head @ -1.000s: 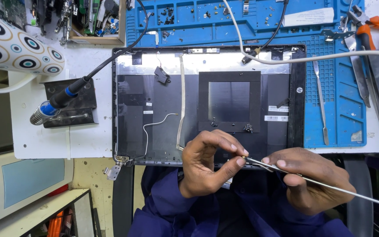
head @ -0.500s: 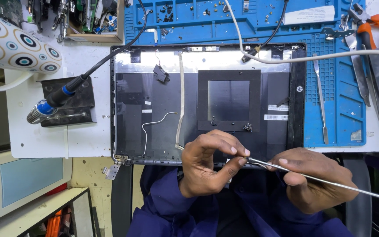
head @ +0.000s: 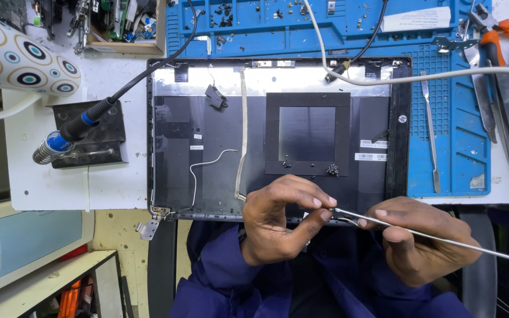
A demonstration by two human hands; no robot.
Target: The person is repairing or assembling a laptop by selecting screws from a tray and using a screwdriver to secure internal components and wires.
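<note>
The thin metal rod [head: 437,238], lying across the near edge of the laptop lid [head: 278,135] on the desk, is staying put as I'm pinching its tip with my left hand [head: 278,227] and gripping its shaft in my right hand [head: 419,241].

This is an electronics repair workshop. A blue ridged repair mat [head: 443,147] with small screws scattered in its tray slots covers the back of the surface [head: 48,188], and an opened laptop lid shell [head: 207,147] with bare cables and foil lies on it. A soldering iron [head: 75,129] rests in its black stand at the left, a metal pry tool [head: 430,129] and orange-handled pliers [head: 502,32] lie at the right, and a box of circuit boards [head: 125,23] stands at the top.
</note>
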